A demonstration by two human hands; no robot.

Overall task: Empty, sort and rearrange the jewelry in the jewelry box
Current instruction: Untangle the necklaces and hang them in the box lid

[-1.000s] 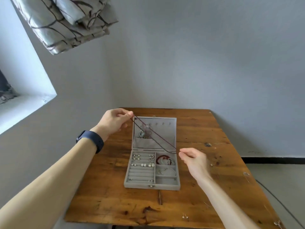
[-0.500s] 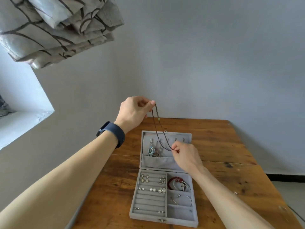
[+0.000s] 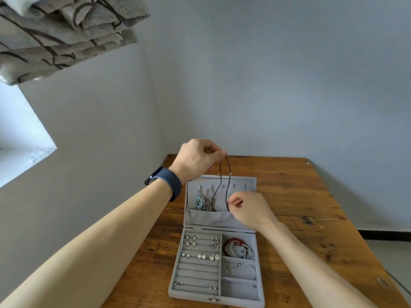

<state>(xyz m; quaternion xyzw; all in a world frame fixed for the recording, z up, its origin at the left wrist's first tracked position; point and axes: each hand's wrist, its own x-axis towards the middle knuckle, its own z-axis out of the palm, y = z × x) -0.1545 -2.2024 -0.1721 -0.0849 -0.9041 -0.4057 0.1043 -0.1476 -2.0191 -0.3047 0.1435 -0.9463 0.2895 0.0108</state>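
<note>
The left hand (image 3: pixel 196 157) pinched the cord (image 3: pixel 227 185) above the box (image 3: pixel 219 230); the right hand (image 3: pixel 249 211) gripped its lower end at the lid pocket (image 3: pixel 206 217).

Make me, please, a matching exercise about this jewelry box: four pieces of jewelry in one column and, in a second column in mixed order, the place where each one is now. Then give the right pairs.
Column one
1. cord necklace
2. blue pendant
3. red bracelet
4. lone silver bangle

Column two
A. middle right compartment of the box
B. on a hook at the left of the lid
C. pinched by the left hand above and the right hand below
D. right compartment nearest the lid

Pairs: 1-C, 2-B, 3-D, 4-A
</note>
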